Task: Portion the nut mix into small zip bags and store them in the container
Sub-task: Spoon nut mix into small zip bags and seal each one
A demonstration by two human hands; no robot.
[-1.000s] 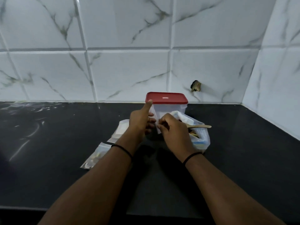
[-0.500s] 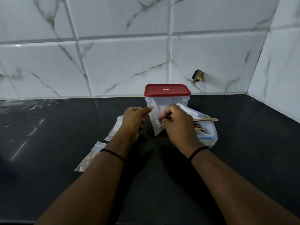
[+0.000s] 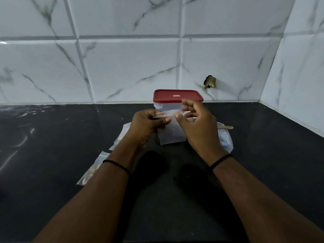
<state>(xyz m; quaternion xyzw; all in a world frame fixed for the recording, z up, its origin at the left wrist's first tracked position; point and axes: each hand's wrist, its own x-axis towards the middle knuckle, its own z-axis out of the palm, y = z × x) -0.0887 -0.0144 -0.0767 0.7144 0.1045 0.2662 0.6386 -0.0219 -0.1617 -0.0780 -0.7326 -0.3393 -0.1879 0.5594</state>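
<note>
A small clear zip bag point(image 3: 172, 135) hangs above the black counter, held at its top edge by both hands. My left hand point(image 3: 146, 124) pinches the bag's left top corner. My right hand point(image 3: 196, 120) pinches the right side of the top between thumb and fingers. Behind them stands a clear container with a red lid point(image 3: 178, 96), lid on. A larger clear bag of nut mix point(image 3: 225, 140) lies to the right behind my right wrist, with a wooden spoon handle point(image 3: 226, 127) sticking out of it.
A small zip bag with nuts point(image 3: 94, 168) lies on the counter left of my left forearm, and more flat bags point(image 3: 122, 135) lie beside my left hand. White marble tiles form the back and right walls. The black counter point(image 3: 52, 137) stretches left.
Both hands have lifted the small bag up in front of the container and turned it so its top edge stretches between them. The camera has tilted slightly down.
</note>
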